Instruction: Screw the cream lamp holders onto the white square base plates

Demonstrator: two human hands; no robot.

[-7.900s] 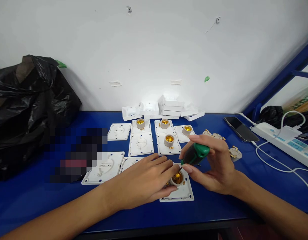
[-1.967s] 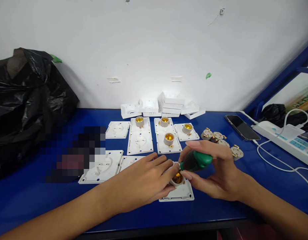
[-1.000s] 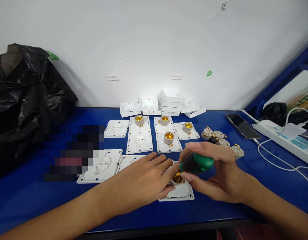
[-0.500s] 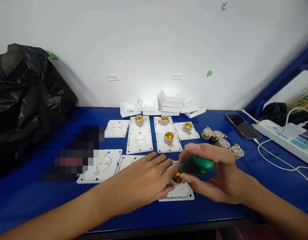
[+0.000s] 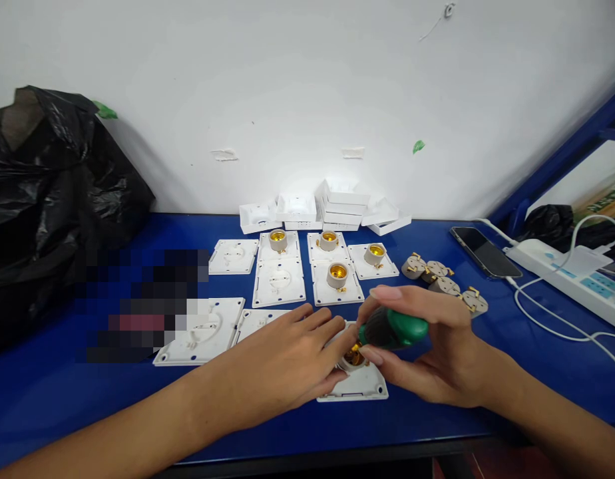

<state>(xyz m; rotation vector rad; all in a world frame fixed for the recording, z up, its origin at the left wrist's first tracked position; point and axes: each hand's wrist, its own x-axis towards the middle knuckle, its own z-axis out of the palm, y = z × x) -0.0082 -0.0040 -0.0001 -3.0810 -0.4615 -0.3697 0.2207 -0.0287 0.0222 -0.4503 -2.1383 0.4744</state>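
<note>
My right hand [image 5: 440,362] grips the green and black handle of a screwdriver [image 5: 397,329]. The tool tilts down into the brass-lined cup of a lamp socket [image 5: 354,360]. That socket rests on a square white base plate [image 5: 362,387] near the front of the table. From the left, my left hand [image 5: 292,356] holds the socket between thumb and fingers, with the index finger close to the screwdriver. The tip of the tool is hidden inside the socket. Partly under my left arm lies another white plate [image 5: 252,320].
Behind my hands, several white plates [image 5: 279,283] lie in rows, some carrying sockets [image 5: 338,274]. White covers [image 5: 341,209] are stacked against the wall. To the right are loose sockets [image 5: 444,286], a phone [image 5: 486,251] and a power strip [image 5: 577,276] with cables. A black bag [image 5: 62,193] stands left.
</note>
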